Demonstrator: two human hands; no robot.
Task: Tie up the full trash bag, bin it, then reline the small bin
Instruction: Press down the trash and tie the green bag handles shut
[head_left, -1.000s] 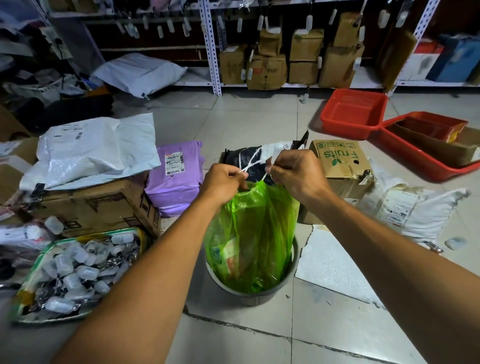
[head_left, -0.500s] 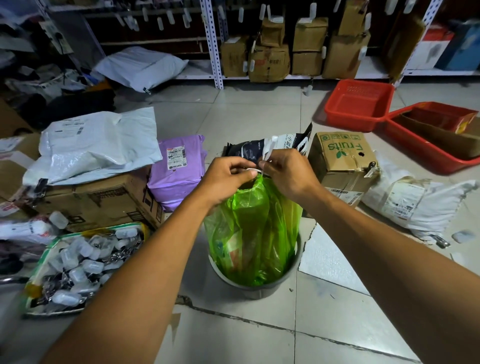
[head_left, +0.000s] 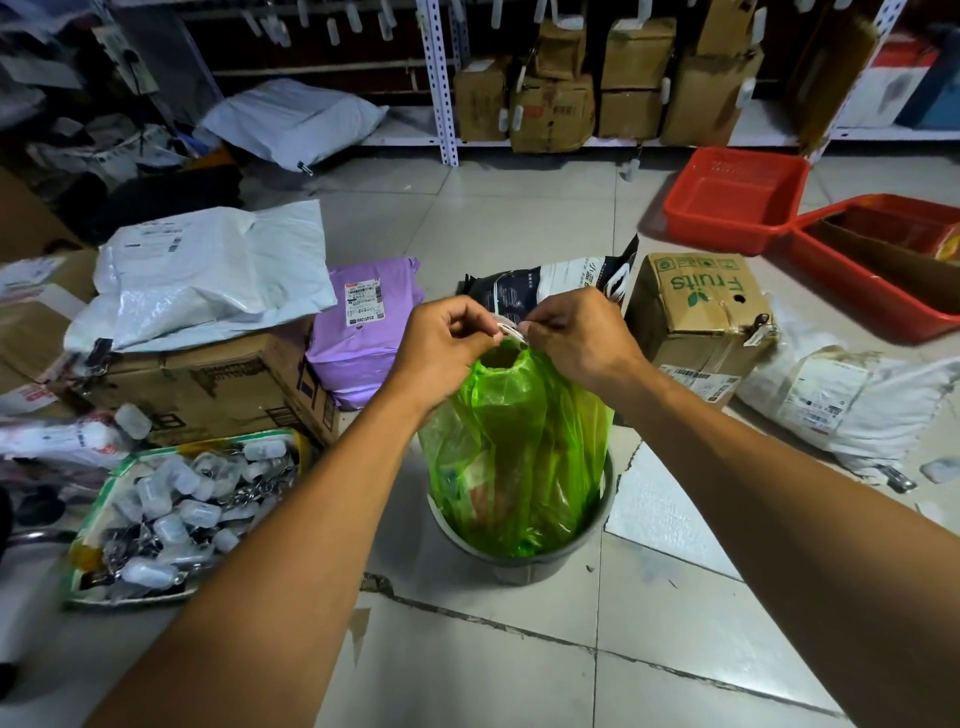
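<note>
Knotting white drawstring (head_left: 511, 332) pinched by left hand (head_left: 444, 345) and right hand (head_left: 576, 338) atop green bag (head_left: 514, 452), unbinned, small bin (head_left: 524, 564) unrelined

The trash bag (head_left: 519, 447) in my fingers (head_left: 488, 338) is thin, glossy, see-through green plastic with a white drawstring (head_left: 511, 330). The small bin (head_left: 524, 564) looks matt grey plastic. The floor (head_left: 519, 665) is smooth, slightly shiny tile.

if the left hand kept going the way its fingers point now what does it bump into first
Almost at once the right hand: the left hand points across at it, both pinching the white drawstring above the green bag. Their fingertips look nearly touching, though depth is unclear.
</note>
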